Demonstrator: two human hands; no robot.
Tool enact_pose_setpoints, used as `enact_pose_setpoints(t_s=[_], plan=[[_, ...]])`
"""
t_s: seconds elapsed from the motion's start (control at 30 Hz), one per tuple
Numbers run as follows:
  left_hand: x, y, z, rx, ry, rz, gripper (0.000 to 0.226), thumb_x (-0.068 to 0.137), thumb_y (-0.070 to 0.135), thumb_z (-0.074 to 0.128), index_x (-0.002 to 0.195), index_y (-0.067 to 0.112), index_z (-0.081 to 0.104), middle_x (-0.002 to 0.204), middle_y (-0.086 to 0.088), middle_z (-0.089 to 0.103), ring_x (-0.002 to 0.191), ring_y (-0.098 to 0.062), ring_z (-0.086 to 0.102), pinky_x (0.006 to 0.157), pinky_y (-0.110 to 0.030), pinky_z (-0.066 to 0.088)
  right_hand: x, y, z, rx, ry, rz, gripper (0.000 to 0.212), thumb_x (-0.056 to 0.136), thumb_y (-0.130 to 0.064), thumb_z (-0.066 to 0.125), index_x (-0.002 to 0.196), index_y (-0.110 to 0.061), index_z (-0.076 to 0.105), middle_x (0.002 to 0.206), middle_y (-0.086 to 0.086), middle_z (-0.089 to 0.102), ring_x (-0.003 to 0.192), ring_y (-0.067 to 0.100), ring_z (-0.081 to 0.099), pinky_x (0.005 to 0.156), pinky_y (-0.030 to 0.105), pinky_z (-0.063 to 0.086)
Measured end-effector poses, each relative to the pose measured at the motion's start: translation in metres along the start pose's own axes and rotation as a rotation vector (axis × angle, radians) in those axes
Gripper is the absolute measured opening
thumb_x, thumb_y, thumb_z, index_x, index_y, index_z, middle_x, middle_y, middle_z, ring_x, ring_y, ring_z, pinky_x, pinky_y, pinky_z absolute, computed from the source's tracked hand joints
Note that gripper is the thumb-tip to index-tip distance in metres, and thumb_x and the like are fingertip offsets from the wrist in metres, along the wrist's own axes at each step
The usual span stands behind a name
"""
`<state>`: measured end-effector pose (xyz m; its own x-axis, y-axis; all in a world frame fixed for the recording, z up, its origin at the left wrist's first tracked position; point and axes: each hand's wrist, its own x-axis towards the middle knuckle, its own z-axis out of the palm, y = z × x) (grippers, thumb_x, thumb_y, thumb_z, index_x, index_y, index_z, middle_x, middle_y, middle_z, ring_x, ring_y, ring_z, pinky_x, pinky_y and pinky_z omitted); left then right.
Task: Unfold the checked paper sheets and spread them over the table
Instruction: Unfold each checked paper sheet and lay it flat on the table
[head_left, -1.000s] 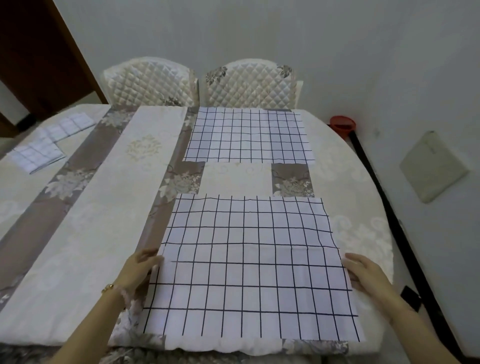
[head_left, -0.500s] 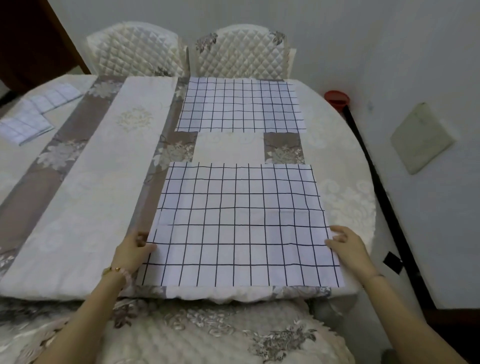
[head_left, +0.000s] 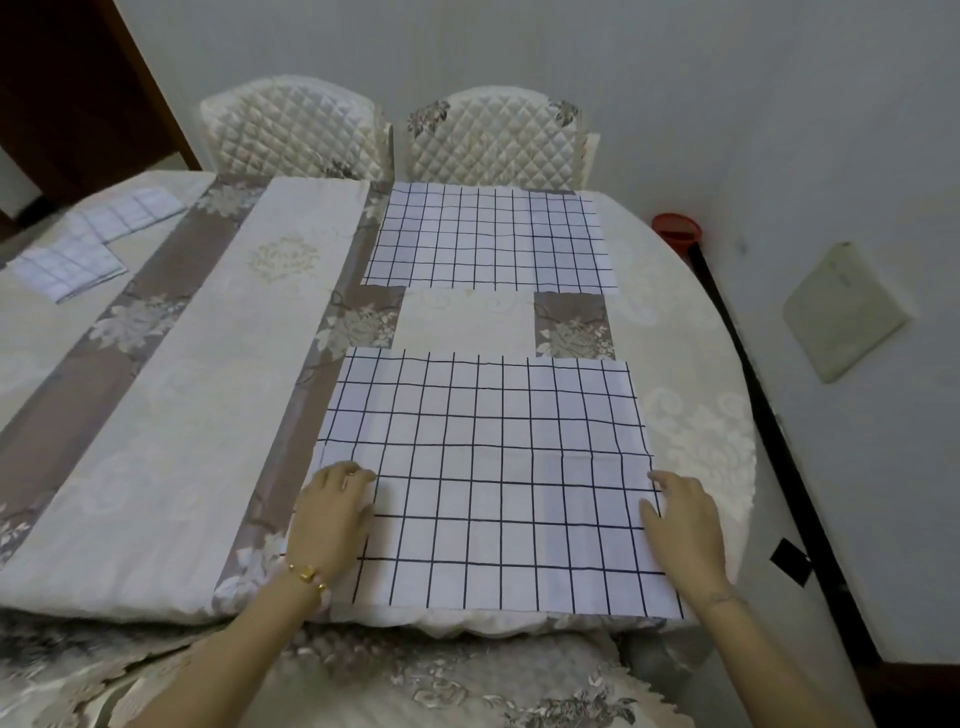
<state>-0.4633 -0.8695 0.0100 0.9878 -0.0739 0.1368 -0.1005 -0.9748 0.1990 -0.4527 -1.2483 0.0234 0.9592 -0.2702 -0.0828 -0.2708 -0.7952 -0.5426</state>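
Observation:
A white checked paper sheet (head_left: 498, 467) lies unfolded and flat at the near edge of the table (head_left: 197, 415). My left hand (head_left: 332, 514) rests palm down on its left edge, fingers spread. My right hand (head_left: 683, 519) lies flat on its right edge. A second unfolded checked sheet (head_left: 488, 239) lies flat at the far side of the table. Two folded checked sheets (head_left: 93, 244) sit at the far left of the table.
Two quilted white chairs (head_left: 395, 135) stand beyond the table's far edge. A padded chair seat (head_left: 441, 675) is just below the near edge. A red bucket (head_left: 675, 231) and a black pole (head_left: 769, 415) stand by the right wall.
Both hands have slid inward from beside the near sheet onto its left and right edges. The camera view has shifted slightly.

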Motion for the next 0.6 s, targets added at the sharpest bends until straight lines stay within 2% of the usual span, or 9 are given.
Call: enact_pose_setpoints(t_s=[0.13,0.2,0.23,0.3,0.37,0.4,0.47,0.6], plan=[[0.020,0.054,0.021,-0.135,-0.053,0.243,0.043,0.057,0.005,0.084,0.097,0.010,0.069,0.101,-0.009,0.070,0.089,-0.027,0.068,0.077,-0.037,0.056,-0.004,-0.027,0.017,0.005,-0.108,-0.197,0.032,0.092,-0.008,0.050,0.123,-0.012,0.060,0.125,0.004,0.058,0.116,0.019,0.050,0.091,0.015,0.032],[0.026,0.071,0.034,-0.149,-0.103,0.275,0.042,0.065,0.014,0.079,0.105,0.015,0.065,0.107,-0.006,0.069,0.095,-0.025,0.068,0.082,-0.038,0.055,-0.005,-0.035,0.028,-0.035,-0.173,-0.291,0.034,0.094,-0.011,0.048,0.127,-0.013,0.058,0.128,0.002,0.058,0.119,0.016,0.050,0.097,0.012,0.028],[0.026,0.075,0.042,-0.140,-0.139,0.265,0.038,0.073,0.023,0.070,0.110,0.019,0.061,0.111,-0.004,0.068,0.099,-0.025,0.067,0.084,-0.040,0.054,-0.005,-0.037,0.033,-0.057,-0.196,-0.330,0.035,0.095,-0.012,0.047,0.129,-0.014,0.056,0.130,0.000,0.057,0.122,0.014,0.049,0.099,0.011,0.026],[0.024,0.077,0.052,-0.067,-0.216,0.211,0.039,0.085,0.042,0.044,0.119,0.025,0.052,0.120,0.000,0.065,0.111,-0.022,0.062,0.093,-0.040,0.050,-0.002,-0.040,0.039,-0.096,-0.221,-0.383,0.037,0.097,-0.015,0.044,0.134,-0.016,0.052,0.136,-0.001,0.054,0.128,0.012,0.045,0.103,0.011,0.022],[0.020,0.074,0.061,-0.024,-0.267,0.178,0.047,0.096,0.049,0.021,0.127,0.026,0.048,0.130,0.002,0.060,0.121,-0.019,0.051,0.105,-0.038,0.036,0.003,-0.041,0.043,-0.149,-0.244,-0.418,0.040,0.099,-0.018,0.041,0.138,-0.017,0.047,0.144,-0.002,0.047,0.136,0.013,0.038,0.107,0.012,0.015],[0.019,0.072,0.062,-0.011,-0.290,0.167,0.052,0.097,0.050,0.013,0.130,0.027,0.046,0.132,0.003,0.058,0.123,-0.018,0.049,0.105,-0.037,0.029,0.007,-0.042,0.045,-0.189,-0.264,-0.436,0.041,0.100,-0.020,0.038,0.141,-0.017,0.044,0.147,-0.002,0.042,0.139,0.013,0.033,0.109,0.014,0.013],[0.019,0.071,0.060,0.011,-0.303,0.150,0.056,0.097,0.052,0.007,0.132,0.028,0.043,0.133,0.004,0.057,0.124,-0.017,0.048,0.104,-0.035,0.025,0.018,-0.041,0.046,-0.266,-0.304,-0.457,0.044,0.101,-0.023,0.034,0.145,-0.017,0.037,0.153,-0.003,0.033,0.143,0.013,0.025,0.113,0.017,0.012],[0.019,0.071,0.060,-0.011,-0.247,0.166,0.056,0.096,0.052,0.008,0.131,0.027,0.043,0.133,0.004,0.057,0.125,-0.015,0.039,0.104,-0.035,0.025,0.053,-0.040,0.046,-0.360,-0.298,-0.440,0.048,0.102,-0.025,0.030,0.149,-0.013,0.027,0.158,0.000,0.022,0.146,0.014,0.019,0.116,0.024,0.013]])
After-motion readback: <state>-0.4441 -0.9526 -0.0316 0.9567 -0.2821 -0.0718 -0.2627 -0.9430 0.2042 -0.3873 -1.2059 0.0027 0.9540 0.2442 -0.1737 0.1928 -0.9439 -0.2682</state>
